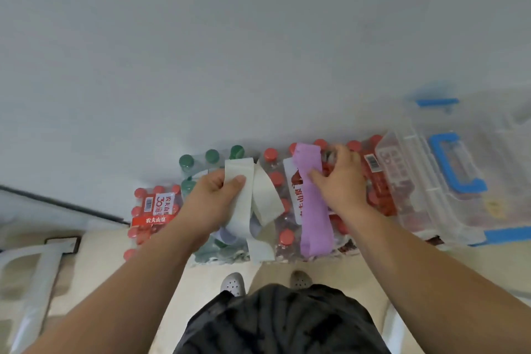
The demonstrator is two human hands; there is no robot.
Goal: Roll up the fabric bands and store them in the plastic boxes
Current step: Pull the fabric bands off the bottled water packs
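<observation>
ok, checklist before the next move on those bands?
1. Left hand grips pale band: ok.
2. Right hand pinches purple band: ok.
3. Bands rolled: not ok, both are unrolled.
4. Bands apart from each other: ok.
5. Pale band free of twists: not ok, it loops and folds.
6. Box lid open: cannot tell.

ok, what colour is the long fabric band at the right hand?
Lilac purple fabric band, shown best in the head view.
</observation>
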